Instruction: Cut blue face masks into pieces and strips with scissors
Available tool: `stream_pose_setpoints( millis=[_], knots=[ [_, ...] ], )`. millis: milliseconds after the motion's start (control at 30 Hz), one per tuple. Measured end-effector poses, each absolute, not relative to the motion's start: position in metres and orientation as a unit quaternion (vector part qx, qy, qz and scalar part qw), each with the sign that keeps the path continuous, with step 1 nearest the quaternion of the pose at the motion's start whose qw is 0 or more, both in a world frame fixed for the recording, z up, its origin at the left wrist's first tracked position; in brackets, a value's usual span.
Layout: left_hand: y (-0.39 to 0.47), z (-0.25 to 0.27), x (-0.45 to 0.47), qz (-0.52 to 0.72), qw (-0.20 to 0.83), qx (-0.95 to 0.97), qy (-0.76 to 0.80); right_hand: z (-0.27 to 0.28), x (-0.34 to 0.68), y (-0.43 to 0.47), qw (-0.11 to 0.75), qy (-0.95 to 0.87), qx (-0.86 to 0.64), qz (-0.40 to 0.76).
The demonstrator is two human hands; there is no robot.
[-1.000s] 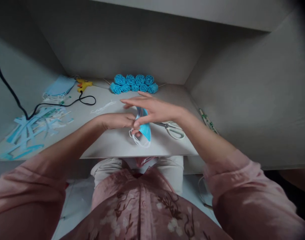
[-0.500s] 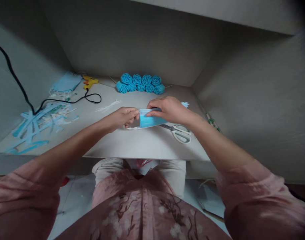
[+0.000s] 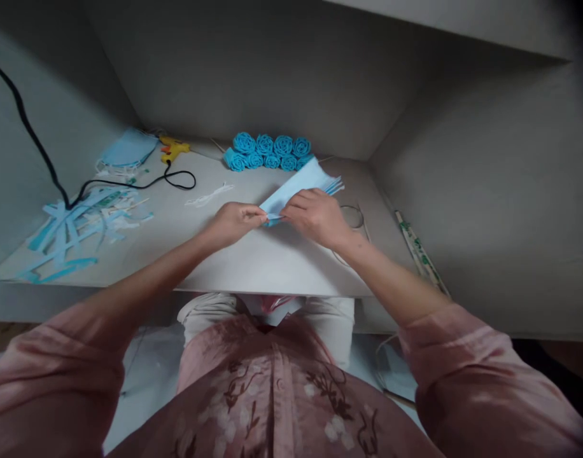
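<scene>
A light blue face mask (image 3: pixel 298 184) is held between my two hands above the table, slanting up to the right. Its far right end shows several layered edges. My left hand (image 3: pixel 237 222) pinches the near left corner between thumb and fingers. Close beside it, my right hand (image 3: pixel 315 216) is closed on the mask's lower edge, where a narrow strip appears folded over. Behind my right wrist, thin curved outlines (image 3: pixel 352 216) show on the table; my wrist hides part of them, and I cannot tell whether they are the scissors.
Blue rolled flowers (image 3: pixel 272 152) lie stacked at the back. A yellow glue gun (image 3: pixel 174 149) with a black cord (image 3: pixel 107 189) sits back left by a pile of masks (image 3: pixel 129 149). Cut blue strips (image 3: pixel 65 238) spread at left, white cords (image 3: pixel 209 195) nearer. Green-marked strips (image 3: pixel 418 251) lie right.
The mask has turned from nearly flat to slanting up and away, showing its paler side. My right hand has shifted to its lower edge. The scissors' white handles no longer show clearly.
</scene>
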State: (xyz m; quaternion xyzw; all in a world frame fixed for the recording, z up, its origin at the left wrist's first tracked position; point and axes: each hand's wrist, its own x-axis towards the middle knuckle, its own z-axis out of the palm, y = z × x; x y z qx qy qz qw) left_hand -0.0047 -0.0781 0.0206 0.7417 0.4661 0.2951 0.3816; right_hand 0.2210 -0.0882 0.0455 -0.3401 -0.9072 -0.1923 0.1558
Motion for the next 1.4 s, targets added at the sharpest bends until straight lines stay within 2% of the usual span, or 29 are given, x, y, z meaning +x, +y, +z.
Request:
stream_pose_setpoints(
  millis=[100,167,233,400,667,800,867,1000,1100,1300,1400],
  knots=[
    [-0.079,-0.004,-0.001,0.244,0.249,0.81,0.472,0.034,0.241,-0.101,0.149,-0.903,-0.374,-0.15],
    [-0.08,-0.013,0.0,0.229,0.212,0.826,0.47,0.036,0.261,-0.115,0.149,-0.876,-0.441,-0.129],
    [-0.081,-0.016,-0.001,0.229,0.211,0.826,0.47,0.041,0.282,-0.133,0.123,-0.833,-0.526,-0.115],
    [-0.08,-0.017,-0.005,0.247,0.23,0.802,0.492,0.037,0.307,-0.174,-0.036,-0.774,-0.629,-0.064],
    [-0.077,-0.023,-0.007,0.292,0.272,0.764,0.507,0.023,0.301,-0.168,-0.062,-0.765,-0.64,-0.042],
    [-0.074,-0.024,-0.007,0.321,0.332,0.73,0.504,0.049,0.323,-0.169,0.003,-0.781,-0.624,0.03],
    [-0.073,-0.023,-0.006,0.327,0.376,0.707,0.501,0.062,0.334,-0.175,0.045,-0.759,-0.628,0.166],
    [-0.073,-0.019,-0.004,0.339,0.448,0.679,0.472,0.065,0.329,-0.193,0.197,-0.643,-0.541,0.504],
    [-0.075,-0.013,-0.003,0.332,0.484,0.67,0.455,0.045,0.301,-0.203,0.264,-0.536,-0.466,0.653],
    [-0.085,0.006,-0.003,0.305,0.568,0.641,0.417,0.02,0.251,-0.198,0.32,-0.47,-0.428,0.703],
    [-0.091,0.015,-0.002,0.297,0.593,0.625,0.411,0.021,0.243,-0.19,0.304,-0.471,-0.42,0.714]
  ],
)
